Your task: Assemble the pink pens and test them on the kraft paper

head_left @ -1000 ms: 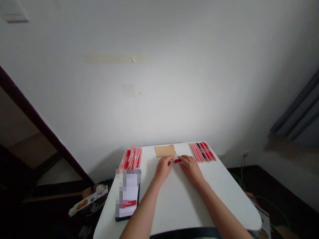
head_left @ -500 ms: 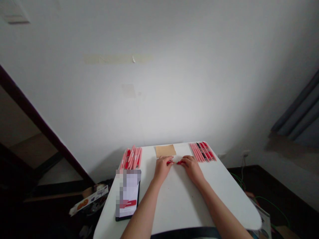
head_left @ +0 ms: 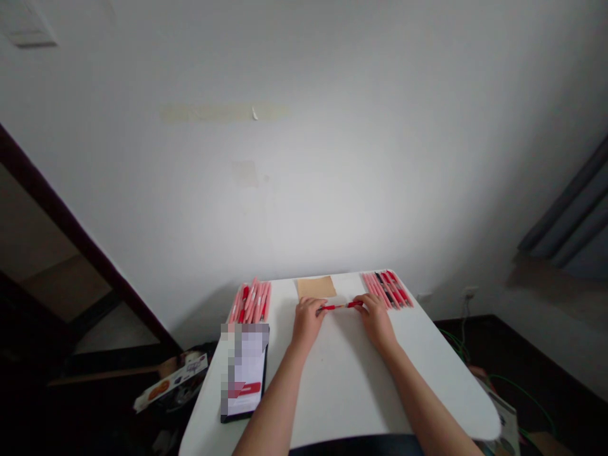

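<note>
A red pen point(head_left: 339, 306) lies crosswise between my two hands, low over the white table point(head_left: 344, 380). My left hand point(head_left: 308, 316) pinches its left end. The fingers of my right hand point(head_left: 375, 315) are closed on its right end. Beyond my left hand is a brown paper piece point(head_left: 316, 287), flat on the table. Just past my right hand lies a row of pink, black and red pens point(head_left: 387, 290), side by side. A looser heap of mostly pink pens point(head_left: 250, 301) rests at the back left corner.
A phone or tablet point(head_left: 244, 373) with a lit, partly blurred screen lies on the table's left side, beside my left forearm. The wall point(head_left: 304, 190) rises behind the table. Green cables point(head_left: 458, 345) and a box point(head_left: 503, 411) are on the floor at the right.
My right hand has moved slightly right, toward the pen's end. More of the red pen now shows between my hands. My left hand has hardly moved.
</note>
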`<state>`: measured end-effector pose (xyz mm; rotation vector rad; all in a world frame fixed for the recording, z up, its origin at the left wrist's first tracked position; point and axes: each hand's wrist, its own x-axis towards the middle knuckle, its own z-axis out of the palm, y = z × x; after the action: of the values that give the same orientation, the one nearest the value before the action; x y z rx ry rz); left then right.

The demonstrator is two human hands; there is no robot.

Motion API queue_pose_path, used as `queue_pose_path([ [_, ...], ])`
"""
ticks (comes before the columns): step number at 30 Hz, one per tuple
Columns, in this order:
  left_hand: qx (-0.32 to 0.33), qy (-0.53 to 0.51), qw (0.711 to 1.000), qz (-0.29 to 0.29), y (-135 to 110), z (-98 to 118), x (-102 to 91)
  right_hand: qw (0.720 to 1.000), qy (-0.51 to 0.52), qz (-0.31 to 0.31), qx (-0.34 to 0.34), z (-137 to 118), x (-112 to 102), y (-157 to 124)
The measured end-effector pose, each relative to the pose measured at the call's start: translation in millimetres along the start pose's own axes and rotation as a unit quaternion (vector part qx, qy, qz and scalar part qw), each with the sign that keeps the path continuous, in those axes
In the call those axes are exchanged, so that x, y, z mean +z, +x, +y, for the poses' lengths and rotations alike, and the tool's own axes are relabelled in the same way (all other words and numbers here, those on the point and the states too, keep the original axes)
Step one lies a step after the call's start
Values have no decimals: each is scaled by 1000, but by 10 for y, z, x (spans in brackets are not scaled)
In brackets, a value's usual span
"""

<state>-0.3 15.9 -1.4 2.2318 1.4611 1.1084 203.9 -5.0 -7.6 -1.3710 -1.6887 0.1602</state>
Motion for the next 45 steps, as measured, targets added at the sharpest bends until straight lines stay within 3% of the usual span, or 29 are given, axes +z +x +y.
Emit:
queue_pose_path([
  [9, 11, 6, 998, 55, -22, -34, 3, 1000, -2, 25, 7, 91, -65, 20],
  [18, 14, 20, 996, 91, -29, 35, -13, 996, -85, -7, -30, 131, 5, -6],
  [39, 8, 115, 992, 57, -46, 100, -36, 993, -99, 22, -54, 91, -6, -14],
  [45, 9, 95, 992, 81, -36, 57, 3, 995, -85, 21, -46, 128, 11, -9],
])
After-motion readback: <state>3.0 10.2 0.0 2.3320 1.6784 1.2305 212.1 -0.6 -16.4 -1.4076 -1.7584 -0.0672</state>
